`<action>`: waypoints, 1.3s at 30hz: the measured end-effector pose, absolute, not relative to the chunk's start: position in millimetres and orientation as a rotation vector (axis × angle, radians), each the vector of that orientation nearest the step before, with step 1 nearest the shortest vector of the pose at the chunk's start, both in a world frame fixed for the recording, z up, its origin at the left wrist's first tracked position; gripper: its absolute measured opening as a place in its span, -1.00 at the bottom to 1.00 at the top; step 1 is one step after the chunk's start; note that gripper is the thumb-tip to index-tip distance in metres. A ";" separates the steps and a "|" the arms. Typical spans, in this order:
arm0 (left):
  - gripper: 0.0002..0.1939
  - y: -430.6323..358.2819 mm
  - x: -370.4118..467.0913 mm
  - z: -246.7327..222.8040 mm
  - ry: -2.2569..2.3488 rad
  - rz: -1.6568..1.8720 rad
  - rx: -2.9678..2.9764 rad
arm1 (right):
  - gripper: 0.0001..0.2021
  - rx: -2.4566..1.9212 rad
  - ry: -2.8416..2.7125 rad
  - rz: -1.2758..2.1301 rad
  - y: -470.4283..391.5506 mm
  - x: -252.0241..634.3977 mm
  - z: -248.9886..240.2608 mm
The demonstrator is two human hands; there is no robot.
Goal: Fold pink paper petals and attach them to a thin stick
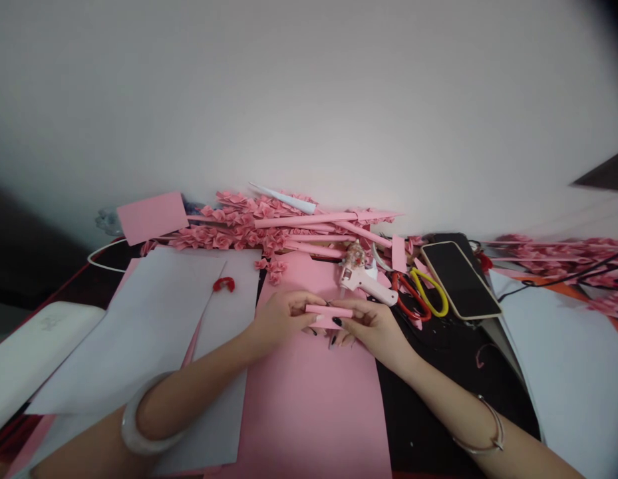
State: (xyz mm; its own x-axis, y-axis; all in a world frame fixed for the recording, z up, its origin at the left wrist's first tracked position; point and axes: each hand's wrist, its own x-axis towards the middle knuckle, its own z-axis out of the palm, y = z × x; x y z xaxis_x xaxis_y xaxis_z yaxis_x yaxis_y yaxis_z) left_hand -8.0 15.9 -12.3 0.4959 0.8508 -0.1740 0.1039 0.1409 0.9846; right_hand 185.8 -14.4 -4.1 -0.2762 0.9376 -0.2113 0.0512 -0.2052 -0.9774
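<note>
Between my two hands is a small piece of pink paper with its upper edge folded over. My left hand pinches its left end, and my right hand grips the right end with the thumb in front. Some fingertips show below the strip; others are hidden behind it. Under both hands lies a large sheet of pink paper. Just beyond my right hand sits a pale pink glue gun, its nozzle end close to a small pink paper flower.
Pink paper flower stems are heaped along the wall. Red-handled scissors, a yellow handle and a phone lie right of the glue gun. White sheets cover the left, near a white box-like device. More white paper lies right.
</note>
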 end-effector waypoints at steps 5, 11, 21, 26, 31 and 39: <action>-0.82 15.5 -8.1 -9.8 0.952 0.624 1.353 | -0.72 -1.241 -1.360 1.565 -15.1 184.8 -4.2; -0.79 11.2 -7.2 -5.9 0.889 0.616 1.365 | -0.87 -1.285 -1.466 1.503 -17.6 183.8 -1.8; -0.76 4.3 -6.9 0.8 0.788 0.490 1.429 | -0.74 -1.241 -1.926 1.234 -20.2 184.2 6.6; -0.71 2.2 -6.1 4.0 0.735 0.485 1.349 | -0.61 -1.212 -1.905 1.286 -19.3 184.6 7.8; -0.69 4.5 -6.5 3.8 0.721 0.512 1.254 | -0.54 -1.225 -1.791 1.338 -17.8 190.4 1.9; -0.66 10.3 -10.0 -0.7 0.696 0.525 1.213 | -0.50 -1.256 -1.622 1.388 -15.9 190.7 1.2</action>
